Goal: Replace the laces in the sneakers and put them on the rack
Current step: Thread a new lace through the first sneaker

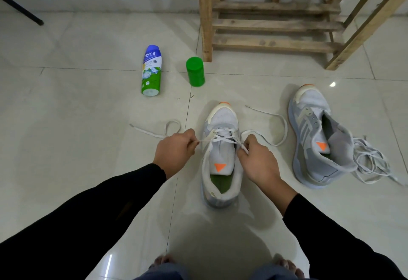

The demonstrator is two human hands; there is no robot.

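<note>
A grey-white sneaker (220, 158) with an orange triangle on its tongue stands on the tiled floor in front of me, toe pointing away. A white lace (223, 139) crosses its upper eyelets. My left hand (174, 151) pinches the lace's left strand beside the shoe. My right hand (258, 160) pinches the right strand at the shoe's right edge. Loose lace ends trail over the floor on both sides. A second, unlaced sneaker (318, 138) lies to the right, with a tangled pile of white lace (371, 162) next to its heel.
A wooden slatted rack (273, 23) stands at the back right. A powder bottle (151, 71) lies on the floor at the back left, with a green jar (195, 72) beside it. A dark leg of some stand (22, 10) crosses the far left corner. My bare feet show at the bottom edge.
</note>
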